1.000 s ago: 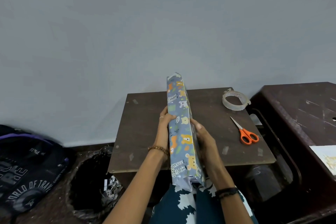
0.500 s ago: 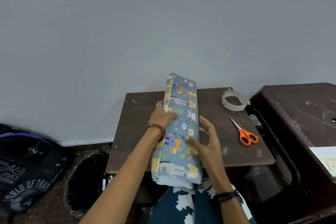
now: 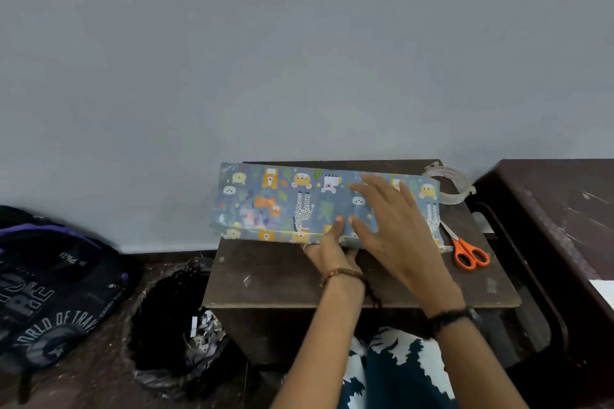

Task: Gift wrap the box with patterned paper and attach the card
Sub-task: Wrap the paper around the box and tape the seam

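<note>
My left hand [image 3: 327, 247] has its grip on the near long edge of the flat box wrapped in blue-grey paper printed with cartoon animals [image 3: 282, 202], thumb up on the top face and fingers tucked beneath. My right hand [image 3: 393, 219] lies flat on top of the box with fingers spread and straight, holding nothing. The box lies lengthwise across the far half of the dark brown wooden bench [image 3: 275, 279], its left end jutting past the bench's edge. Just beside its right end sit the orange-handled scissors [image 3: 466, 251], and behind that corner the roll of clear tape [image 3: 453, 184]. A white card [image 3: 604, 292] rests on the dark stool [image 3: 548, 196] at right.
</note>
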The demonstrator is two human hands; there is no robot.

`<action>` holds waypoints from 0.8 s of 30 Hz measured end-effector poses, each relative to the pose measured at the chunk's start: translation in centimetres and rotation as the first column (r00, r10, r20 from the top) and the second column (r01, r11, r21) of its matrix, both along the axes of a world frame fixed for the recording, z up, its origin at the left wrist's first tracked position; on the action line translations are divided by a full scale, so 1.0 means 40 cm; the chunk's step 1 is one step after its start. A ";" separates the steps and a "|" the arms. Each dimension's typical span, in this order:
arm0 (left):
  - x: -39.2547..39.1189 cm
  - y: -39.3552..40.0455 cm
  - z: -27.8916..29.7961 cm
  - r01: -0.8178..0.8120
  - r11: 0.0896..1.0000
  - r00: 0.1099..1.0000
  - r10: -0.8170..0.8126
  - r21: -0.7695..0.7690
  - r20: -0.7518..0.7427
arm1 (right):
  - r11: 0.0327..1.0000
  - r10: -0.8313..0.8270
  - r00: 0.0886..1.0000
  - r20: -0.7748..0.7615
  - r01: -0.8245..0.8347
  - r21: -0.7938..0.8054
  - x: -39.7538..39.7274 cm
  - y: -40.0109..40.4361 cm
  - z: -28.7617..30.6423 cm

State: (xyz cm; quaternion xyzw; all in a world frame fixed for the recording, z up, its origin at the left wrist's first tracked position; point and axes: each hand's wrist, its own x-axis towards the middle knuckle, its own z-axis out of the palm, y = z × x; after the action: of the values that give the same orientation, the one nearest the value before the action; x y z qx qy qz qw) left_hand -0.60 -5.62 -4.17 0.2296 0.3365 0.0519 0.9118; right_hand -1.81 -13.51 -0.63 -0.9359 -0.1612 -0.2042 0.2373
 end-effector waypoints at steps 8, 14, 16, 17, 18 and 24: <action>0.032 0.085 0.013 0.060 0.960 0.992 -0.089 0.272 0.093 | 0.971 0.037 0.862 -0.505 0.088 0.222 0.102 -0.060 0.057; 0.128 0.168 0.121 0.427 0.253 0.858 -0.417 0.868 -0.301 | 0.710 0.115 0.797 -0.593 0.351 0.610 0.070 -0.009 -0.027; 0.145 0.163 0.148 0.410 -0.171 0.835 -0.325 0.896 -0.444 | 0.592 0.199 0.748 -0.633 0.422 0.686 0.050 0.038 -0.077; 0.153 0.159 0.155 0.363 -0.312 0.836 -0.308 0.878 -0.455 | 0.546 0.214 0.741 -0.637 0.450 0.707 0.039 0.060 -0.098; 0.163 0.154 0.161 0.316 -0.418 0.832 -0.309 0.852 -0.460 | 0.509 0.221 0.741 -0.634 0.467 0.723 0.025 0.081 -0.115; 0.219 0.184 0.156 0.172 -0.692 0.662 -0.446 0.701 -0.603 | 0.595 0.197 0.787 -0.584 0.378 0.709 -0.101 0.159 -0.157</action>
State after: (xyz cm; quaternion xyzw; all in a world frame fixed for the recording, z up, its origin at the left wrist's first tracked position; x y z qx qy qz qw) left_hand 8.16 1.75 2.08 0.9733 -0.0817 -0.0502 0.2085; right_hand -5.84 -7.17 -6.90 -0.7482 0.0840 0.0459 0.6565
